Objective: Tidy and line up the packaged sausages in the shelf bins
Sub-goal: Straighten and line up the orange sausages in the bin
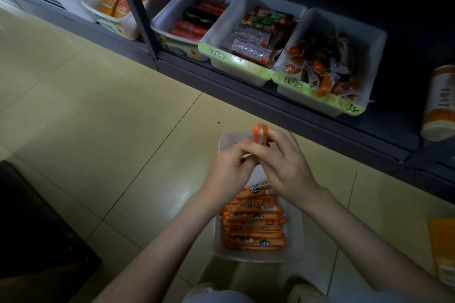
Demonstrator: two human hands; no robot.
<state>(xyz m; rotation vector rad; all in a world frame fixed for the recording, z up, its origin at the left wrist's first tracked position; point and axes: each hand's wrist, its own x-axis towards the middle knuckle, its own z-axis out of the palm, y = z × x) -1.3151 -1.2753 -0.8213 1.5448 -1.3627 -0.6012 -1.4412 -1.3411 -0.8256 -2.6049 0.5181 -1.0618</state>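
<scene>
A white bin stands on the floor tiles in front of me. Its near half holds several orange packaged sausages lying side by side. Above the bin's far half, my left hand and my right hand meet around a small bundle of orange sausages, whose ends stick up past my fingers. Both hands grip that bundle. On the low shelf, three white bins hold sausages: red and dark sticks, clear-wrapped packs and short orange ones.
The dark shelf edge runs diagonally just beyond the floor bin. More bins with yellow and red packs sit at the upper left. An orange and white pack lies on the shelf at right. A dark object fills the lower left.
</scene>
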